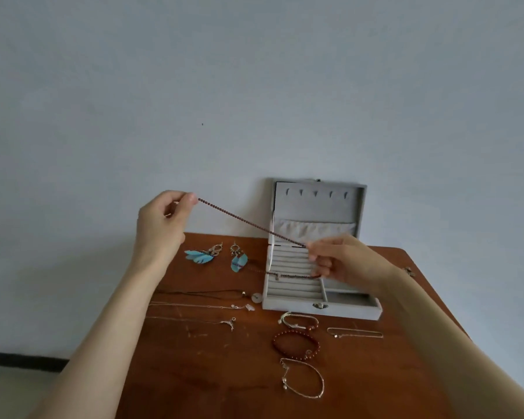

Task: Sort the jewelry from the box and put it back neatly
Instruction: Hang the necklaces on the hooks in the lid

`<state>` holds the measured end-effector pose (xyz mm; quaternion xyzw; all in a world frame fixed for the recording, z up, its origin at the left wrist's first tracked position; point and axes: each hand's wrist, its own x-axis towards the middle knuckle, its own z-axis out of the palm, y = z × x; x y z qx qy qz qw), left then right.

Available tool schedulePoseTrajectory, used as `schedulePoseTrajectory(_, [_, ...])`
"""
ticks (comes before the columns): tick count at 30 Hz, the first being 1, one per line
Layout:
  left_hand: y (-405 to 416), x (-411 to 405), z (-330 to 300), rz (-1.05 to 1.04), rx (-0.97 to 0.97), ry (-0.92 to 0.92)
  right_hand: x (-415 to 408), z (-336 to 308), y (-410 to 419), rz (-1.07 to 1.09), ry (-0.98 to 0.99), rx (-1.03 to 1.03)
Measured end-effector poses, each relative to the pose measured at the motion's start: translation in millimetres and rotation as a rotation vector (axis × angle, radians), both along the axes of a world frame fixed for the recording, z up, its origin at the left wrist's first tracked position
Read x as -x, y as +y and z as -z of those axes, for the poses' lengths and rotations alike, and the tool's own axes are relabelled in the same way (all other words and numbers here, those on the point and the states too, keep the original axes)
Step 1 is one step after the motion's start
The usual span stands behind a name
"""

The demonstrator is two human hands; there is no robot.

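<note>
Overhead, a long strand of small dark reddish-brown beads (248,220) was stretched taut between both hands, slanting from ten o'clock down to four o'clock. The left hand (159,225) pinched its upper end between thumb and curled fingers; the right hand (339,260) gripped it above the open grey jewelry box (318,309), and the rest of the strand drooped from that hand across the box's ridged ring rolls toward nine o'clock. The box had a velvety lining, small hooks in its upright lid and a metal clasp at the front. On the brown table (224,373), two blue feather earrings (215,257) lay at nine o'clock from the box, thin chain necklaces (194,306) below them, and a red bead bracelet (295,344) at six o'clock. No writing was legible anywhere.
</note>
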<state>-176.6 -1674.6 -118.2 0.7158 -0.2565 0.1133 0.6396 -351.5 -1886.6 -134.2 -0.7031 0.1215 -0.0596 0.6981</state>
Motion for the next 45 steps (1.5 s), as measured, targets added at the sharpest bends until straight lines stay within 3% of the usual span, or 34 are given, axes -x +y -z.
schedulePoseTrajectory(4, [-7, 28, 11, 0.076, -0.446, -0.293, 16, -8, 4, -0.001, -0.231, -0.678])
schedulePoseTrajectory(6, [-11, 43, 18, 0.206, -0.627, -0.34, 18, -14, 8, 0.078, -0.284, -0.718])
schedulePoseTrajectory(9, [-18, 65, 18, 0.39, -0.778, -0.393, 15, -14, 16, 0.143, -0.262, -0.514])
schedulePoseTrajectory(12, [-27, 85, 11, 0.466, -0.698, -0.412, 8, -5, 32, 0.111, -0.216, -0.357])
schedulePoseTrajectory(16, [-33, 92, 2, 0.302, -0.457, -0.36, 9, 6, 51, -0.072, -0.07, -0.28])
schedulePoseTrajectory(22, [-26, 74, 17, 0.254, -0.454, -0.139, 18, 11, 48, -0.107, 0.038, -0.176])
schedulePoseTrajectory(24, [-23, 69, 25, 0.291, -0.453, -0.063, 22, 9, 41, -0.138, 0.025, -0.285])
schedulePoseTrajectory(27, [-18, 69, 33, 0.446, -0.406, 0.143, 25, 5, 29, -0.118, -0.198, -0.659])
schedulePoseTrajectory(29, [-17, 72, 37, 0.521, -0.423, 0.198, 27, 1, 20, -0.015, -0.323, -0.788])
schedulePoseTrajectory(31, [-21, 75, 41, 0.536, -0.477, 0.169, 28, -3, 16, 0.061, -0.371, -0.789])
schedulePoseTrajectory(34, [-31, 80, 44, 0.431, -0.618, -0.078, 24, 2, 15, 0.145, -0.384, -0.744])
schedulePoseTrajectory(38, [-41, 88, 37, 0.419, -0.641, -0.366, 15, 16, 16, 0.172, -0.274, -0.485])
schedulePoseTrajectory(41, [-46, 91, 30, 0.368, -0.546, -0.432, 14, 24, 20, 0.095, -0.161, -0.301])
schedulePoseTrajectory(45, [-50, 91, 24, 0.278, -0.47, -0.382, 15, 28, 27, -0.006, -0.021, -0.168])
